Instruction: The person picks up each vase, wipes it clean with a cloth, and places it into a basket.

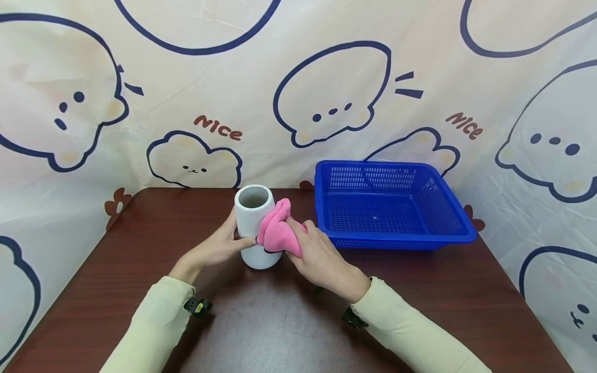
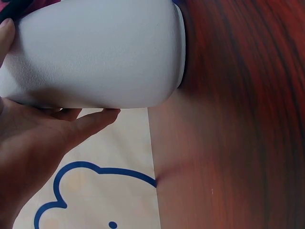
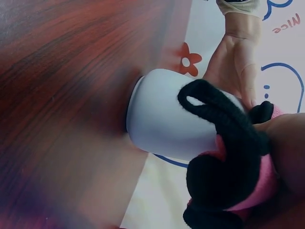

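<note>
A white vase (image 1: 254, 223) with a round open mouth stands upright on the dark wooden table, its lower body filling much of the left wrist view. Around its left side my left hand (image 1: 216, 248) holds it, thumb across the front and fingers behind. My right hand (image 1: 322, 256) grips a bunched pink cloth (image 1: 280, 233) against the vase's right side. In the right wrist view the cloth's black edging and a black hanging loop (image 3: 205, 102) show in front of the vase. The right fingertips are partly hidden by the cloth.
A blue plastic basket (image 1: 396, 238) with mesh walls sits at the back right of the table (image 1: 261, 321), close to the right hand. Behind and on both sides hangs a pale curtain (image 1: 261, 103) with cartoon drawings.
</note>
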Motion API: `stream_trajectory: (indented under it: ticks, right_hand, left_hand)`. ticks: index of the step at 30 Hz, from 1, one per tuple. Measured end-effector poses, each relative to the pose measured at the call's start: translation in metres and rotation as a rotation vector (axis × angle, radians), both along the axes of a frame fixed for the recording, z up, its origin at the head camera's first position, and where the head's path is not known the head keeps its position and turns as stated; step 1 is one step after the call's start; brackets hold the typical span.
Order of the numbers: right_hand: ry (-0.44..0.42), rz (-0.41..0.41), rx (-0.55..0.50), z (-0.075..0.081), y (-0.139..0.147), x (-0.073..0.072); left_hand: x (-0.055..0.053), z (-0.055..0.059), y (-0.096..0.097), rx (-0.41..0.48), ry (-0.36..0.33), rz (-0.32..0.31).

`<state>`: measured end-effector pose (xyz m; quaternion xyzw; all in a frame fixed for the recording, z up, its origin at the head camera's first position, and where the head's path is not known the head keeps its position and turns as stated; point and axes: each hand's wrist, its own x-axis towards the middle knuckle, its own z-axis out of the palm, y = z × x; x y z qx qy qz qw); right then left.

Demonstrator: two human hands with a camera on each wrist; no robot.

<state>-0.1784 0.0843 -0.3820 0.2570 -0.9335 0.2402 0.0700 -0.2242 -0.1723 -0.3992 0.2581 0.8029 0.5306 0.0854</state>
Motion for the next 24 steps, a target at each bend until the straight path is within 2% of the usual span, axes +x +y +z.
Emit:
stream_trajectory:
  ticks: [6,11,24]
  right_hand:
    - [0.017,0.004,-0.007,-0.003,0.000,-0.001]
    - [-0.009,0.007,-0.013,-0.004,0.000,-0.001]
    - [-0.006,0.001,0.036,-0.011,0.002,0.000]
  left_hand:
    - [0.000,0.001,-0.001,-0.013,-0.003,0.000]
    - [0.000,0.001,-0.001,-0.012,-0.003,0.002]
    - [0.001,0.000,0.000,-0.011,-0.021,0.007]
